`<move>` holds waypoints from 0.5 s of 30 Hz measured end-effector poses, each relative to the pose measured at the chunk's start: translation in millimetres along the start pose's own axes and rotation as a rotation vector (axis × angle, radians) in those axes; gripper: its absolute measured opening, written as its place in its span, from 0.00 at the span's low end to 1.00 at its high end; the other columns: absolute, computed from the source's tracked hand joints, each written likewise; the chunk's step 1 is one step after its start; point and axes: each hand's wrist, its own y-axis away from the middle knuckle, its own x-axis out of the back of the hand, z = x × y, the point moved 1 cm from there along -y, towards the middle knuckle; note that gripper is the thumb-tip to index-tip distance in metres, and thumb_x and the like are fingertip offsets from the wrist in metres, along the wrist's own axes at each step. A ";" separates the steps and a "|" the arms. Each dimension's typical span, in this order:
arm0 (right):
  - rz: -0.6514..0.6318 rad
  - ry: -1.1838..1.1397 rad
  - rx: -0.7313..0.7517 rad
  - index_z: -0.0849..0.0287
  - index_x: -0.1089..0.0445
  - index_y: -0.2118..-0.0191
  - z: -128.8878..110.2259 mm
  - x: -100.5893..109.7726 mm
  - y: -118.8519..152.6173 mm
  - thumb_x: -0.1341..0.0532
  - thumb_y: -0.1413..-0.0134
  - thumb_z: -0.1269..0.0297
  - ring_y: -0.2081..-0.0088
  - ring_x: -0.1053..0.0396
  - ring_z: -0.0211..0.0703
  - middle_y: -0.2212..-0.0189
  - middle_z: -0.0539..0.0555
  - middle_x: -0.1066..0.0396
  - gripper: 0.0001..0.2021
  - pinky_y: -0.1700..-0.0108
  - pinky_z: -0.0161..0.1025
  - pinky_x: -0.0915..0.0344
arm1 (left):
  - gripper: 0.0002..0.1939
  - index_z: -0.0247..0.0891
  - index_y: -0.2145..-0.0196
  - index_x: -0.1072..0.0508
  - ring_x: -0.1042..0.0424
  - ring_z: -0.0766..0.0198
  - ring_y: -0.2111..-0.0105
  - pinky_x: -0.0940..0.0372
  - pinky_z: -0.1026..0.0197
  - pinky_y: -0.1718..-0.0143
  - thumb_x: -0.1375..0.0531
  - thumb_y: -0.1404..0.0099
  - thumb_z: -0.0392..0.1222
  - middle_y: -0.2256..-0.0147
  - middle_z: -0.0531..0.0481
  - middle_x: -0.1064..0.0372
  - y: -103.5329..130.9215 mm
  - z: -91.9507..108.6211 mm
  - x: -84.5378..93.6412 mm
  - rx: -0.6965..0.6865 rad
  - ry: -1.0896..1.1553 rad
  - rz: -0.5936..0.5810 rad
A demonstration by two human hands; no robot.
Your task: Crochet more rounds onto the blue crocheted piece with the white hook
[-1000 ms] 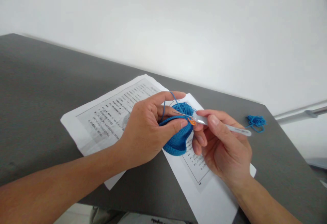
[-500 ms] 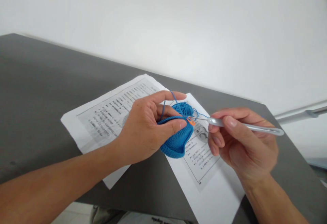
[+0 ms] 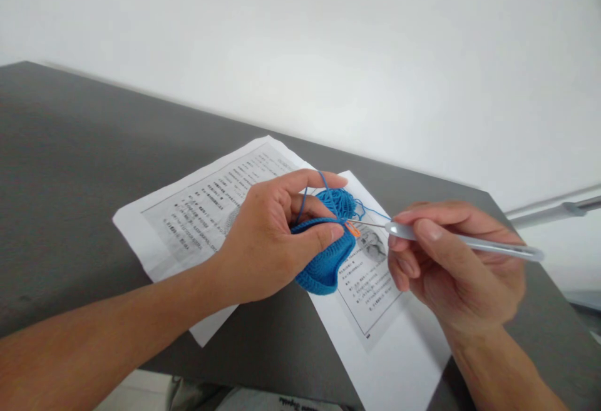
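Between the thumb and fingers of my left hand is a blue crochet piece, cupped, with its rim upward. Blue yarn runs over my raised left index finger. My right hand grips a crochet hook by its grey handle, like a pen. The hook's thin metal shaft reaches left to the rim, where its tip is hidden in the stitches. An orange stitch marker hangs at the rim just below the shaft. Behind the piece lies a loose bundle of blue yarn.
Two printed sheets lie under my hands: a left sheet and a right sheet. The dark grey table meets a white wall at the back. A metal rail runs along the right side.
My right hand and the hook have shifted slightly right and down, away from my left hand. The crochet piece has dipped a little, and the marker has tilted.
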 end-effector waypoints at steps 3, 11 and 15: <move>0.014 0.129 0.048 0.54 0.16 0.62 -2.7 2.6 3.6 0.28 0.42 0.66 0.84 0.32 0.36 0.76 0.52 0.23 0.02 0.87 0.34 0.37 | 0.23 0.37 0.50 0.23 0.19 0.59 0.71 0.29 0.64 0.73 0.31 0.44 0.33 0.71 0.51 0.18 -0.4 0.5 0.0 -0.005 -0.046 0.008; -0.022 0.160 0.050 0.56 0.17 0.64 -5.3 6.7 4.1 0.28 0.43 0.67 0.86 0.34 0.36 0.77 0.53 0.25 0.01 0.89 0.34 0.40 | 0.21 0.37 0.51 0.24 0.18 0.58 0.69 0.29 0.64 0.71 0.32 0.43 0.31 0.72 0.52 0.18 0.2 -2.6 -0.5 0.030 0.032 -0.051; -0.052 0.096 0.001 0.57 0.17 0.64 -4.8 7.8 2.3 0.29 0.43 0.67 0.87 0.36 0.34 0.78 0.53 0.25 0.02 0.89 0.32 0.41 | 0.21 0.37 0.51 0.23 0.21 0.63 0.73 0.31 0.66 0.73 0.31 0.44 0.31 0.72 0.52 0.19 1.0 -3.1 0.7 0.026 0.044 -0.066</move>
